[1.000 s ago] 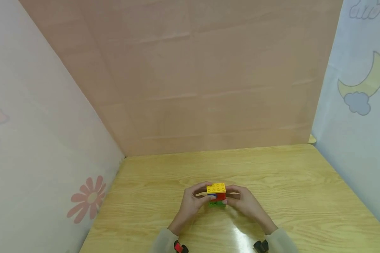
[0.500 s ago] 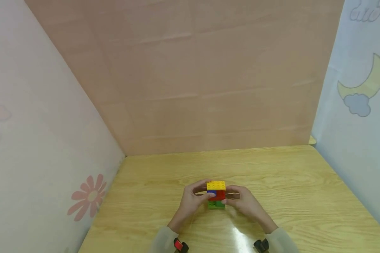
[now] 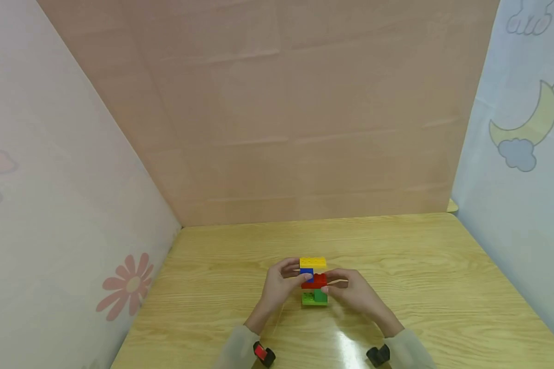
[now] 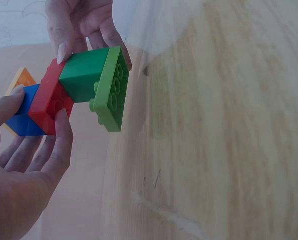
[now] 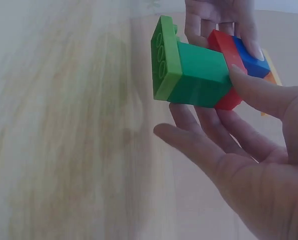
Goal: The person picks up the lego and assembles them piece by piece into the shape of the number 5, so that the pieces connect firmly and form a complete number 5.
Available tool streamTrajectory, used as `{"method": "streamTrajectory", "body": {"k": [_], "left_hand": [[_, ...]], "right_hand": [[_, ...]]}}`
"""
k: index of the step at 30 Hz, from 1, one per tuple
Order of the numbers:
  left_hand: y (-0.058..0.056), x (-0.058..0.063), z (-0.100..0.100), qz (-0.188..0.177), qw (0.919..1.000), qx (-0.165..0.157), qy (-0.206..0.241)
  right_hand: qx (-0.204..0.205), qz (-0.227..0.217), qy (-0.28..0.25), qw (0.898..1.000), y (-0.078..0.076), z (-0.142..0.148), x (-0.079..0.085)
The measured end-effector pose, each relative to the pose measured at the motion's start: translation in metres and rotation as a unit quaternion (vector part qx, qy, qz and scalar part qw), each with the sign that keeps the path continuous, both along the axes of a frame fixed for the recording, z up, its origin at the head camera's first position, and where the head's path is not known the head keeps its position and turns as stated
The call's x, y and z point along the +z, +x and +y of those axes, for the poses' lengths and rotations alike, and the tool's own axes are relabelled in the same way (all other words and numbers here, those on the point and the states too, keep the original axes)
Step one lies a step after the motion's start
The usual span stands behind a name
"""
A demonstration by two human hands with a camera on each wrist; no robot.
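Note:
Both hands hold one stack of toy building bricks over the table. A yellow brick tops it, then a blue brick, a red brick, a dark green brick and a flat light green brick at the bottom. My left hand pinches the blue brick, thumb in front, with a fingertip touching the red one. From the right, my right hand grips around the red brick, its thumb where red meets dark green. The light green brick's hollow underside shows in both wrist views.
The wood-grain table spreads around the hands. A brown panel stands along its back edge, and pale printed walls with a flower and a moon flank it. Dark wristbands sit at the cuffs.
The stack has tipped so that its front faces the head camera more. The yellow brick appears higher, and more of the blue, dark green and light green bricks shows. Both hands keep their hold.

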State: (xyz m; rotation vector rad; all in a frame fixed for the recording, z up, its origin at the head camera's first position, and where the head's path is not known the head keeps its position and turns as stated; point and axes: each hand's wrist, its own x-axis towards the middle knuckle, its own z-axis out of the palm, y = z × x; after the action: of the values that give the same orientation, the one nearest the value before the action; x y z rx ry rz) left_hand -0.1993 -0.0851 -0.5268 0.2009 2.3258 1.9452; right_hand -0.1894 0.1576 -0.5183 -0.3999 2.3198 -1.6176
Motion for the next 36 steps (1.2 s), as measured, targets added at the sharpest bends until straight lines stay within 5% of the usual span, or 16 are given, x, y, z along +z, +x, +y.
{"method": "streamTrajectory", "body": {"k": [11,24,36], "left_hand": [[-0.013,-0.006,-0.006,-0.061,0.9973,0.018,0.036],[-0.029,-0.008,-0.016,-0.098,0.9938,-0.024,0.047],[-0.037,-0.011,-0.014,-0.114,0.9934,-0.015,0.003]], "right_hand": [[0.006,-0.018,-0.021,1.000,-0.009,-0.005,-0.004],[-0.024,-0.034,0.010,0.999,-0.023,-0.010,-0.007],[-0.014,-0.082,-0.023,0.996,-0.027,-0.013,-0.008]]}}
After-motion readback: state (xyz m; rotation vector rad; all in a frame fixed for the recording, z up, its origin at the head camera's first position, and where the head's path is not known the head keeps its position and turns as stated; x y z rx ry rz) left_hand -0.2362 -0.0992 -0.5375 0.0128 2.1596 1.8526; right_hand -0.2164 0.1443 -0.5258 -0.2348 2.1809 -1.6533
